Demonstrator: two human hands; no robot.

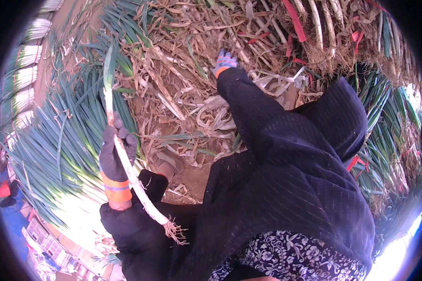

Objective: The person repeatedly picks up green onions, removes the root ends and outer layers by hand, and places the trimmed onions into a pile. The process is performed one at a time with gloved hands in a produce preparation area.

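My left hand (119, 151), in a dark-palmed work glove with an orange cuff, grips a long green onion (127, 165) around its stalk. Its white shank slants down to bushy roots near my lap, and a short green top points up and away. My right hand (225, 61), in a blue-grey and orange glove, is stretched forward at a heap of untrimmed, dry-skinned green onions (168, 63) with loose brown leaves. Its fingertips are partly lost among the husks, so whether they hold anything is unclear.
To the left lies a large pile of clean green onions (77, 109). Tied bundles (28, 73) line the far left edge. Rooted bundles with red ties (294, 21) stand at upper right, and more onions (383, 140) lie at right. Peeled husks (218, 116) litter the soil.
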